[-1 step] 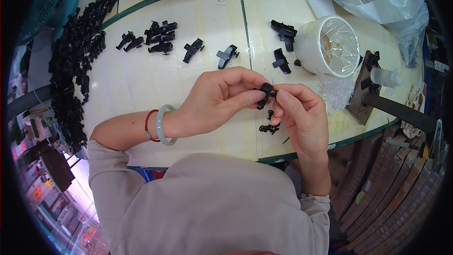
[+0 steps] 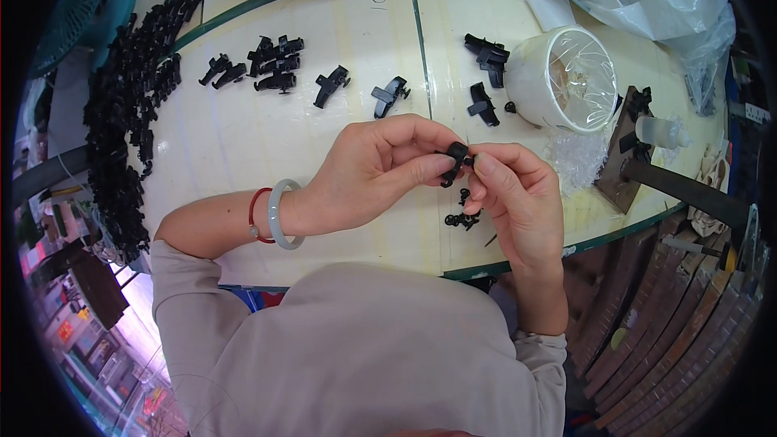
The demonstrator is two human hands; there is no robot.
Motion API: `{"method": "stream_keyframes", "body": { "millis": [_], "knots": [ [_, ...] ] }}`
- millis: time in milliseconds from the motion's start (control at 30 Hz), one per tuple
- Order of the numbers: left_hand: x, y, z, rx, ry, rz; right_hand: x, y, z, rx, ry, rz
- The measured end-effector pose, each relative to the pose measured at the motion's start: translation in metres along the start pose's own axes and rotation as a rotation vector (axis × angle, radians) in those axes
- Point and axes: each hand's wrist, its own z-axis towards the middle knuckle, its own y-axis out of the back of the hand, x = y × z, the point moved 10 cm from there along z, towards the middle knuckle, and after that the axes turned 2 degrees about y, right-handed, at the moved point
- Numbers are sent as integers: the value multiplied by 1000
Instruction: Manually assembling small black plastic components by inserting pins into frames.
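Between the thumb and fingers of my left hand [image 2: 368, 170] is a small black plastic part [image 2: 456, 154], held over the table. My right hand [image 2: 518, 186] meets it from the right, thumb and forefinger pinching a tiny black piece [image 2: 469, 162] against its side. Fingertips hide much of both. Just below my fingers, several small black pieces [image 2: 463, 219] lie on the table, partly covered by my right hand. Beyond my hands rest a black plastic part with a crosspiece [image 2: 390, 97] and a similar black part [image 2: 483, 104].
A long heap of black parts [image 2: 121, 129] lines the table's left side, with a smaller cluster [image 2: 277, 62] nearer the middle. At right stand a white tub [image 2: 534, 81] covered in clear film, a small bottle [image 2: 660, 133] and a brown board [image 2: 619, 158]. Plastic bags [image 2: 647, 8] lie behind.
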Motion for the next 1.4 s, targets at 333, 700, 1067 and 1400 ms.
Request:
{"method": "stream_keyframes", "body": {
  "millis": [333, 700, 1067, 1400],
  "knots": [
    [-1, -1, 0, 10, 12, 12, 0, 0, 0, -4, 1, -8],
    [0, -3, -1, 33, 0, 32, -3, 0, 4, 4, -16, -41],
    [9, -13, -1, 88, 211, -199, 5, 0, -6, -26, 22, 85],
    [9, 8, -21, -14, 334, -101, 36, 25, -25, -109, 216, -410]
  ]
}}
